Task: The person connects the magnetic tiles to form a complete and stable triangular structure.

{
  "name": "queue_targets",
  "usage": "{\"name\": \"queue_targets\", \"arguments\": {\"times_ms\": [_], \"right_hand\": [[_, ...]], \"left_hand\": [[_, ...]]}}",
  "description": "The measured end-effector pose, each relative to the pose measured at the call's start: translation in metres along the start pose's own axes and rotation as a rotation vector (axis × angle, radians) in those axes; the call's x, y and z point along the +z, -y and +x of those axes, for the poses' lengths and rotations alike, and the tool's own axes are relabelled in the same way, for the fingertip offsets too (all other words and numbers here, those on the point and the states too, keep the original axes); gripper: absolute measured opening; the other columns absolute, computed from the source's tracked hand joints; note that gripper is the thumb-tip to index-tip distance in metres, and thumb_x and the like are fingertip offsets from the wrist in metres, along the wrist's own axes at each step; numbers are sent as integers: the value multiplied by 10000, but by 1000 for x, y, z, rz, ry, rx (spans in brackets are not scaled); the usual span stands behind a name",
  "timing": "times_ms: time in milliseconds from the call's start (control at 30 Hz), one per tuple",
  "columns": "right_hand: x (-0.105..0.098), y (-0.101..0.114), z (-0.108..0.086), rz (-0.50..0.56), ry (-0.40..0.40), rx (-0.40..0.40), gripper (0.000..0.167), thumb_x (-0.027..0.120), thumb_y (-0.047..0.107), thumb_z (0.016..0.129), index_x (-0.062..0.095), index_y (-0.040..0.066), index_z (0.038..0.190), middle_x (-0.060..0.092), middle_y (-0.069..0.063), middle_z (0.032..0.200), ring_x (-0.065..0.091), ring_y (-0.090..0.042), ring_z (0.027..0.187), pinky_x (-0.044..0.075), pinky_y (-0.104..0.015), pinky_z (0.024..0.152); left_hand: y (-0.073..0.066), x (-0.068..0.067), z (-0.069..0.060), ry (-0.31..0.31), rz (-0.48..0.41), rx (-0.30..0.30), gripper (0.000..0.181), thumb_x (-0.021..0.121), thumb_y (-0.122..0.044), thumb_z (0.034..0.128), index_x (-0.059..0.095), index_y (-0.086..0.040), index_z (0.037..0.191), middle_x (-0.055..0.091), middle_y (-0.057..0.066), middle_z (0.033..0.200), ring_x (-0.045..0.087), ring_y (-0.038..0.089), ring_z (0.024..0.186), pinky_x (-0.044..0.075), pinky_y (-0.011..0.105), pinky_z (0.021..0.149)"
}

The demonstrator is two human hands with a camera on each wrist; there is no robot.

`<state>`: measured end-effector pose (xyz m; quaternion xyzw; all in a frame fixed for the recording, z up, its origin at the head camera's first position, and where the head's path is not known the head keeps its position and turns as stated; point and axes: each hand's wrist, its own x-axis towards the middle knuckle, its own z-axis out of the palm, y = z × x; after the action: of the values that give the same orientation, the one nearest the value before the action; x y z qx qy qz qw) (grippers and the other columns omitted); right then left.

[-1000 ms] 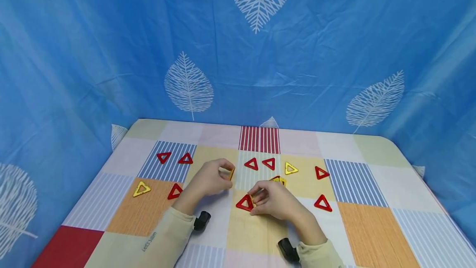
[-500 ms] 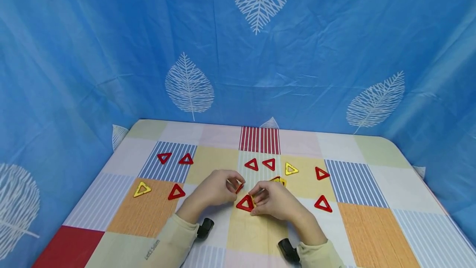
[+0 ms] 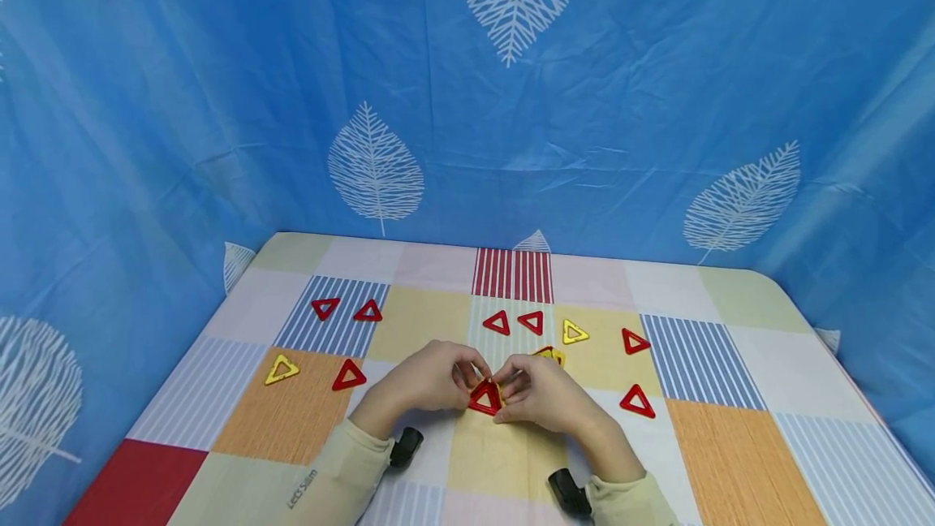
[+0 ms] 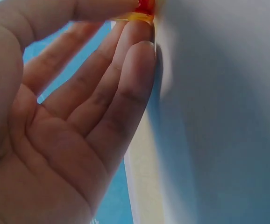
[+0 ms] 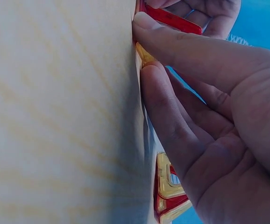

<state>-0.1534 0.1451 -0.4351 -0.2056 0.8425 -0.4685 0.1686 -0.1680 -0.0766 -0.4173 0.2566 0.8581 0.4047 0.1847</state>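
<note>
Table: we see a patchwork cloth (image 3: 511,461) with scattered triangles (image 3: 638,411).
Backdrop: blue curtain (image 3: 219,63), white leaf prints.
Left hand (image 3: 437,380): pinches a red piece (image 5: 177,21).
Right hand (image 3: 540,398): pinches a yellow piece (image 5: 146,55).
Red triangle (image 3: 482,410): lies between both hands.
Hard to make out: we cannot tell which edges touch; the right hand partly hides a red-and-yellow cluster (image 3: 557,356).

The head view is bright and fairly even, with pale sheen on the curtain (image 3: 621,112) at upper right and faint shadow under the left hand (image 3: 437,378). In the left wrist view, a broad, soft-edged shadow lies across the blurred tablecloth (image 4: 228,140) at right. The right wrist view is dimmer and bluish, the right hand (image 5: 223,154) shaded, yellowish streaks at left out of focus.
</note>
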Motion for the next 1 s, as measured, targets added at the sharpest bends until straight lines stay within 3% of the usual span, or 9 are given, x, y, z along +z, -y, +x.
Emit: {"name": "queue_targets", "arguments": {"times_ms": [633,1000], "right_hand": [[3,-2,1,26,-27,12,408,929,98,705,690,31,1030,684,-22,913,664,-180,799,540,-256,704],[3,-2,-1,49,-11,6,598,944,86,679,650,-1,1192,622,-79,1008,648,-197,810,558,-268,689]], "left_hand": [[4,2,1,-12,13,43,203,804,38,774,749,-70,936,681,-31,829,616,73,718,525,244,655],[5,-2,-2,-15,24,-8,286,876,4,722,724,-65,954,657,-7,838,595,114,731,520,268,667]]}}
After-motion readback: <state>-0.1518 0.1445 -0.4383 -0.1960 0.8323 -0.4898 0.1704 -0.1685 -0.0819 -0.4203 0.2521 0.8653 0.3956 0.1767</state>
